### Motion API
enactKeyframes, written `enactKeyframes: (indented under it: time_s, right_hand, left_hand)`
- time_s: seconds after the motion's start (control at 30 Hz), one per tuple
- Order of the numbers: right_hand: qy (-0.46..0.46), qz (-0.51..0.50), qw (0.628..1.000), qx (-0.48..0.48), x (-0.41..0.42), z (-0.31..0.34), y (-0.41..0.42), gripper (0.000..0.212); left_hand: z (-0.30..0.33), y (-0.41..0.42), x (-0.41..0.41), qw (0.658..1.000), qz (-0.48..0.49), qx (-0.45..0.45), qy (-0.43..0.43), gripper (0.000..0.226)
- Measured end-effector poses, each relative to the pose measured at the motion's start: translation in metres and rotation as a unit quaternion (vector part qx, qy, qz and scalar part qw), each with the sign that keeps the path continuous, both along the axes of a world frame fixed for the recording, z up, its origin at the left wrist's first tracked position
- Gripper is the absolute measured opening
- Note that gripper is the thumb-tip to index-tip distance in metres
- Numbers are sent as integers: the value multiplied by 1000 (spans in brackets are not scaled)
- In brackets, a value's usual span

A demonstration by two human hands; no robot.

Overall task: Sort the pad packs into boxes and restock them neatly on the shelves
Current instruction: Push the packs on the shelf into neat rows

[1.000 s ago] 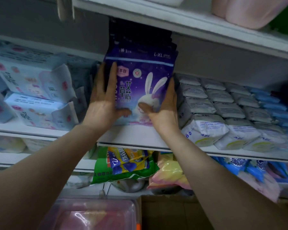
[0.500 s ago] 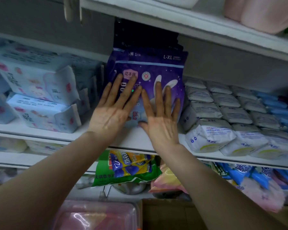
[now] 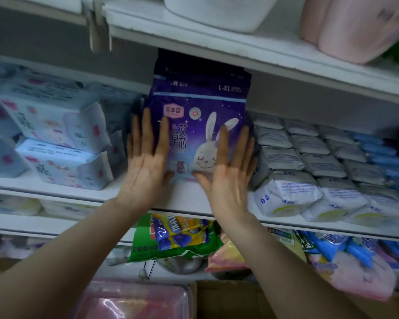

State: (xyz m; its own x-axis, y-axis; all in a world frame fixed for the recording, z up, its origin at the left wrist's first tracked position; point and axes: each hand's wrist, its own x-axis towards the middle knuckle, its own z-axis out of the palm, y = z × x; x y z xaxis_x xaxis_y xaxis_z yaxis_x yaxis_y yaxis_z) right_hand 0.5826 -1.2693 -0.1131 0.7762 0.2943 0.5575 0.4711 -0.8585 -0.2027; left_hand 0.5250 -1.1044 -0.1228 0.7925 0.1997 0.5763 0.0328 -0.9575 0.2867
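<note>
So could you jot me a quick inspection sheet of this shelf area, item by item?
Surface: white shelf, packed with goods.
Job's things: purple rabbit pack upright at the front of a row of the same packs.
Clutter: pale blue packs to its left, white packs to its right, green bag on the shelf below.
Hands: left hand and right hand flat, fingers straight, against the purple pack's front.
Cables: nothing seen.
Surroundings: pink rolls on the upper shelf; pink lidded box below.

A green snack bag and pink tubs sit nearby.
</note>
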Motion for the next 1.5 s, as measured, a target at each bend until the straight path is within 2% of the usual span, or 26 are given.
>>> enactKeyframes:
  time_s: [0.1,0.2,0.27,0.33,0.4,0.47,0.53,0.63,0.77,0.97,1.07,1.2,1.27,1.4,1.5]
  right_hand:
    - [112,30,991,68,-6,2,-6,119]
    - [145,76,982,90,-13,8,-4,111]
    - [142,83,983,83,-17,9,-1,110]
    - [124,57,988,74,-19,7,-3,111]
    - [27,22,999,9,-18,3,-8,110]
    - [-59,40,994,-86,-14,1,-10,108]
    - [-107,84,982,-128,-5,3,-6,107]
    - [-145,82,975,-148,11,-2,3,107]
    - [-114,79,980,-143,28,-7,11,101]
    - [-150,60,979,-121,54,-21,20,85]
    - [-159,52,978,-124,65,-27,23,102]
    - [-163,66,978,-111,65,-27,23,104]
    - [-159,73,978,-113,60,-22,18,113]
    - [-168,102,971,-133,43,-12,5,120]
    - [-162,103,971,-139,28,-4,-2,115]
  left_hand:
    - [6,-10,-8,981,-35,-185,38,132]
    - [16,-14,-6,969,-46,-240,22,127]
    - [18,-14,-7,975,-35,-221,16,122]
    - [13,-12,-12,989,-9,-148,11,118]
    - [11,-13,-16,1000,13,-8,11,115]
    - [13,-16,-16,993,-2,115,28,114]
    - [15,-18,-10,984,-8,171,44,117]
    - [18,-15,5,982,14,172,82,118]
    - [19,-2,23,981,-15,179,75,96]
    - [16,3,45,980,-4,158,116,101]
    - [17,2,49,981,-2,149,124,100]
    - [25,-3,46,968,35,158,194,105]
    - [29,-6,41,961,44,177,209,108]
    - [24,-8,24,982,-12,167,86,99]
    - [21,-9,15,980,-12,188,61,93]
